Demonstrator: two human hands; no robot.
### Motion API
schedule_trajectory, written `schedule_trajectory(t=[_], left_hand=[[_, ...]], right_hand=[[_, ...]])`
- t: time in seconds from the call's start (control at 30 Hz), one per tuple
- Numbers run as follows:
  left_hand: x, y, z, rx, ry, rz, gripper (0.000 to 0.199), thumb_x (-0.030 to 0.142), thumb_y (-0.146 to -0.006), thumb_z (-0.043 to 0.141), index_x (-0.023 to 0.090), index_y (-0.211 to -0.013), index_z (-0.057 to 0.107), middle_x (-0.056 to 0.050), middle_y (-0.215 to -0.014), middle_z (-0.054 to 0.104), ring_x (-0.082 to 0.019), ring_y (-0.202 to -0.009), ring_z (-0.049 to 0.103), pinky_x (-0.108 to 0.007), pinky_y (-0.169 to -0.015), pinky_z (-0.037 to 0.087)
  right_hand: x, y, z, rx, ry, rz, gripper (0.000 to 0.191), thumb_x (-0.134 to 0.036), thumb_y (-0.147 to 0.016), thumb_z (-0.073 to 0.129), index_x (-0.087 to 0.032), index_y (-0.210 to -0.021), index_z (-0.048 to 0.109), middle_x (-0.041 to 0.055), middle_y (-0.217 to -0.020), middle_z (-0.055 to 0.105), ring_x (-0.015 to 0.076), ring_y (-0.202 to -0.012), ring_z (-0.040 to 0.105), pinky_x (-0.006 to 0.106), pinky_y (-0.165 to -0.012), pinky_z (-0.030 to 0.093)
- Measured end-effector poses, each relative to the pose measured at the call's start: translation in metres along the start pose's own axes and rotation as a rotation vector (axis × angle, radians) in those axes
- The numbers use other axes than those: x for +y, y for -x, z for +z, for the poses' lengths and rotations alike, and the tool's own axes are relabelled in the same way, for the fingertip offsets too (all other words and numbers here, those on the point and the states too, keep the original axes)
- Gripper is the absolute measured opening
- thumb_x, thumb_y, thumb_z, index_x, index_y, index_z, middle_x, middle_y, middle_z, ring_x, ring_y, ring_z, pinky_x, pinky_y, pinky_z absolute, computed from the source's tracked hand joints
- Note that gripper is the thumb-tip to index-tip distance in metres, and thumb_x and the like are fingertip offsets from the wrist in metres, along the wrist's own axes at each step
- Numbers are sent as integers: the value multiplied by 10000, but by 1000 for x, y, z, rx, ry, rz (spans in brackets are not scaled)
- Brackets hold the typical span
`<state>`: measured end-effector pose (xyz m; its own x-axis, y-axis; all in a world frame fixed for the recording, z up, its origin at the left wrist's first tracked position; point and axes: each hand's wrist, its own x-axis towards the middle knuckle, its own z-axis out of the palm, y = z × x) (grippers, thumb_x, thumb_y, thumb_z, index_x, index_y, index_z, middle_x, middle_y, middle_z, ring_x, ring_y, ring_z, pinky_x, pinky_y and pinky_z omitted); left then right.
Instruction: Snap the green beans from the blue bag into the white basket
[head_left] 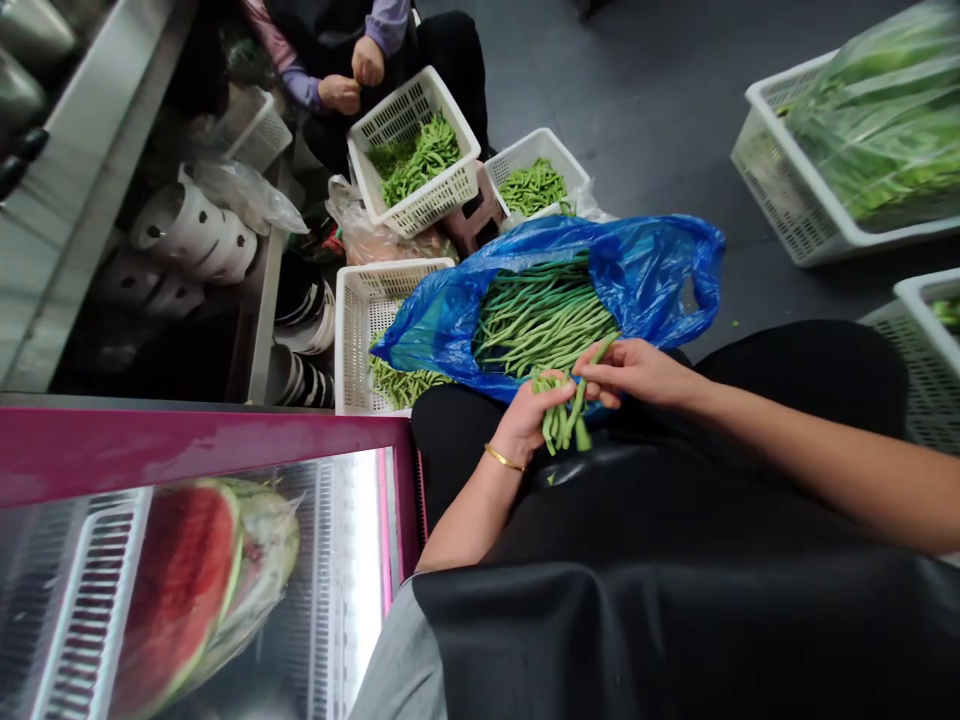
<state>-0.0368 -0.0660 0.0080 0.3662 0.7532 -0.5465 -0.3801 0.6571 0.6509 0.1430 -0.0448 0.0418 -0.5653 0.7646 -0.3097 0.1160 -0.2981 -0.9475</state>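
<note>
My left hand (534,408), with a gold bangle at the wrist, is wrapped round a small bunch of green beans (556,425) that hang below the fingers. Close beside it on the right, my right hand (626,372) pinches a green bean (594,368) whose tip points up. Both hands are over my lap, at the near edge of an open blue plastic bag (652,290). Long green beans (540,315) lie in the bag. Left of the bag, a white basket (351,340) holds cut bean pieces (409,385), partly covered by the bag.
Two more white baskets (450,180) (551,143) of beans stand ahead, by a person (356,75) whose hands meet. A bagged leafy vegetable (885,120) sits in a crate at right. A pink-framed glass case (360,430) with cut watermelon (180,580) is at left.
</note>
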Motion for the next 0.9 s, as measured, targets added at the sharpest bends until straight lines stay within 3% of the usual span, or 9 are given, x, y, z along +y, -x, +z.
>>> schedule_trajectory(t=[0.1, 0.23, 0.4, 0.47, 0.5, 0.57, 0.67, 0.77, 0.9], left_hand=[[3, 7, 8, -65, -58, 1, 372, 283, -533, 820, 136, -770, 575, -17, -636, 649, -90, -525, 555, -213, -529, 401], [4, 5, 13, -4, -116, -1, 315, 247, -532, 781, 129, -749, 586, 6, -562, 605, -85, -476, 526, -217, -503, 395], [10, -10, 9, 279, 113, 209, 251, 296, -615, 704, 163, -721, 519, 51, -568, 548, -65, -446, 509, -206, -482, 407], [10, -17, 4, 413, 182, 238, 233, 302, -637, 682, 159, -692, 507, 51, -573, 545, -53, -449, 506, -197, -491, 415], [9, -18, 2, 409, 177, 215, 237, 298, -631, 690, 154, -684, 510, 44, -581, 556, -56, -459, 517, -198, -504, 426], [7, -16, 0, 251, 105, 105, 271, 283, -597, 733, 146, -699, 522, 28, -603, 582, -79, -483, 552, -219, -530, 458], [8, -5, -1, -24, 3, -65, 380, 289, -553, 801, 146, -780, 531, 16, -639, 605, -126, -506, 603, -246, -520, 483], [14, 4, -3, -98, -33, -88, 455, 297, -535, 831, 149, -831, 519, 10, -674, 616, -141, -514, 627, -233, -494, 484], [17, 3, -9, -143, -67, -69, 524, 287, -496, 858, 160, -841, 484, 21, -693, 615, -131, -513, 630, -218, -497, 483]], right_hand=[[8, -12, -16, 72, -5, 7, 337, -445, -760, 662, -163, -930, 588, -25, -582, 592, 122, -492, 554, 246, -468, 447], [7, -6, -26, 188, 106, -62, 271, -414, -772, 664, -177, -901, 637, -15, -580, 596, 126, -525, 558, 262, -514, 455], [17, 13, -3, 314, 136, -111, 247, -433, -778, 653, -187, -765, 631, 3, -620, 627, 131, -513, 569, 269, -521, 470], [22, 15, 8, 313, 173, -117, 263, -449, -801, 621, -187, -787, 643, 3, -609, 628, 140, -511, 584, 267, -516, 473], [24, 14, 11, 291, 215, -124, 264, -446, -821, 599, -188, -807, 654, 7, -623, 639, 141, -517, 589, 262, -516, 471], [23, 9, 9, 211, 351, -192, 262, -427, -856, 564, -192, -837, 679, 19, -669, 663, 140, -557, 601, 253, -542, 471], [21, -1, 0, 95, 669, -455, 301, -395, -917, 488, -186, -910, 706, 51, -736, 665, 146, -650, 606, 249, -607, 461], [21, -6, -5, 105, 908, -690, 351, -383, -961, 418, -161, -994, 689, 63, -727, 611, 144, -636, 567, 245, -586, 430], [20, -10, -12, 47, 1043, -728, 397, -436, -955, 423, -111, -938, 650, 78, -739, 588, 147, -611, 531, 254, -559, 404]])
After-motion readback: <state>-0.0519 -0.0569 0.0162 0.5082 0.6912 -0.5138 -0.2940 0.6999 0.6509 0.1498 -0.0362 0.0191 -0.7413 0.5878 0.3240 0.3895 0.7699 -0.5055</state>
